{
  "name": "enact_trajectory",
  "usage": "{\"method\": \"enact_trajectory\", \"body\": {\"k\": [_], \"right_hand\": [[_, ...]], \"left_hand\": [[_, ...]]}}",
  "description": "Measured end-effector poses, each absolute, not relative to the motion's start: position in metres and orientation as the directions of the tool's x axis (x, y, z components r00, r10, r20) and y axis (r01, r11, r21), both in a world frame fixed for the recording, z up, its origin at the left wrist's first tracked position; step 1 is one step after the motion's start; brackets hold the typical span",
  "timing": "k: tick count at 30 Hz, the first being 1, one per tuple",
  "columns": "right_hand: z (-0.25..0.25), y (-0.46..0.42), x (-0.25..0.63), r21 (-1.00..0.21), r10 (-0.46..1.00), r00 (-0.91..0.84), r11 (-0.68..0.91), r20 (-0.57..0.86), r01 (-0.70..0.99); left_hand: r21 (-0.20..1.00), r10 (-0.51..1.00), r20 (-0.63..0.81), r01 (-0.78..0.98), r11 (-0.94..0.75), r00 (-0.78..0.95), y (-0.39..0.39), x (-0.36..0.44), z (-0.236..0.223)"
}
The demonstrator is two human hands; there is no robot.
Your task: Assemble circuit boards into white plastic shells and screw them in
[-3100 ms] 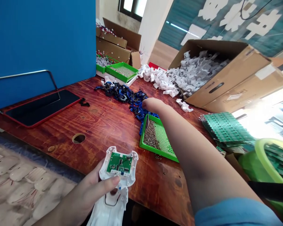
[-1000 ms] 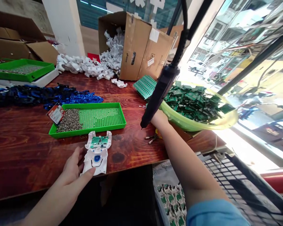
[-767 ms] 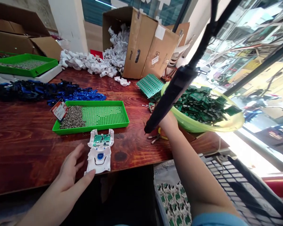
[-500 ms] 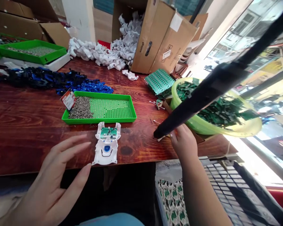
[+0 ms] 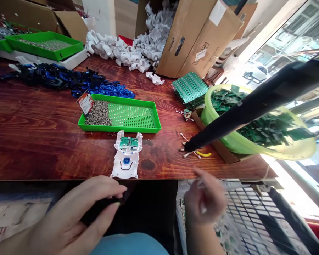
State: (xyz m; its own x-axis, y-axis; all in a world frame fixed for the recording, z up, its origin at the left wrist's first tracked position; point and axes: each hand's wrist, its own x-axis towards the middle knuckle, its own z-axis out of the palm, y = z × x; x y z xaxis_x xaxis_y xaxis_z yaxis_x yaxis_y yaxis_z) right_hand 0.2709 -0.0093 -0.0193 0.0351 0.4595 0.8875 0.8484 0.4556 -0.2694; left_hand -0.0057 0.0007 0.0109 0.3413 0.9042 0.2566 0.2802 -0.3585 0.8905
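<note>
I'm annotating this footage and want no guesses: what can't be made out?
All in the head view:
- Whether the right bare hand holds anything: motion blur.
- Print on the red-and-white card: too small.
- Top of the brown cardboard box: cut off by the upper edge.
- Some green boards: behind the black rod-shaped tool.

White casing (image 5: pixel 125 166) at table edge (image 5: pixel 159 178), hands (image 5: pixel 117 198) just below, green tray (image 5: pixel 134 129) behind

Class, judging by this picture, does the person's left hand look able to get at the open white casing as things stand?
Yes, most likely: the left hand appears empty, its fingers parted, just short of the table edge where the white casing lies, and nothing visible stands between them.
</note>
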Motion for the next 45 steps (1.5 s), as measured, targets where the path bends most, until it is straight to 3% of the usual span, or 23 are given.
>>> {"method": "enact_trajectory", "body": {"k": [3, 5, 9, 16, 20, 31, 37, 40, 45], "right_hand": [[-0.007, -0.018, 0.236, -0.122, 0.488, -0.338, 0.693, 0.805, 0.711], [-0.002, -0.014, 0.219, -0.129, 0.481, -0.421, 0.761, 0.769, 0.635], [-0.006, -0.007, 0.203, -0.241, 0.5, -0.366, 0.791, 0.785, 0.562], [-0.01, -0.019, 0.196, -0.517, 0.663, -0.228, 0.718, 0.713, 0.466], [-0.01, -0.021, 0.19, -0.551, 0.67, -0.23, 0.723, 0.705, 0.416], [-0.015, -0.019, 0.182, -0.616, 0.672, -0.157, 0.731, 0.723, 0.292], [-0.021, -0.022, 0.18, -0.765, 0.79, -0.068, 0.608, 0.609, 0.215], [-0.017, -0.021, 0.183, -0.855, 0.866, -0.156, 0.495, 0.474, 0.151], [-0.009, -0.021, 0.182, -0.866, 0.878, -0.214, 0.466, 0.428, 0.183]], "left_hand": [[0.854, 0.822, 0.205, 0.313, -0.415, 0.53, 0.003, 0.002, 0.018], [0.857, 0.792, 0.119, 0.341, -0.386, 0.599, 0.008, 0.007, 0.022], [0.856, 0.816, 0.026, 0.409, -0.317, 0.577, 0.012, 0.006, 0.021], [0.852, 0.867, 0.092, 0.412, -0.323, 0.49, 0.009, -0.012, 0.014], [0.856, 0.858, 0.194, 0.346, -0.385, 0.475, 0.008, -0.018, 0.014], [0.825, 0.825, 0.285, 0.313, -0.47, 0.488, 0.009, -0.018, 0.016], [0.702, 0.775, 0.349, 0.401, -0.588, 0.526, 0.01, -0.025, 0.016], [0.622, 0.735, 0.387, 0.431, -0.654, 0.557, 0.012, -0.026, 0.016], [0.501, 0.65, 0.484, 0.424, -0.755, 0.585, 0.014, -0.03, 0.018]]}}
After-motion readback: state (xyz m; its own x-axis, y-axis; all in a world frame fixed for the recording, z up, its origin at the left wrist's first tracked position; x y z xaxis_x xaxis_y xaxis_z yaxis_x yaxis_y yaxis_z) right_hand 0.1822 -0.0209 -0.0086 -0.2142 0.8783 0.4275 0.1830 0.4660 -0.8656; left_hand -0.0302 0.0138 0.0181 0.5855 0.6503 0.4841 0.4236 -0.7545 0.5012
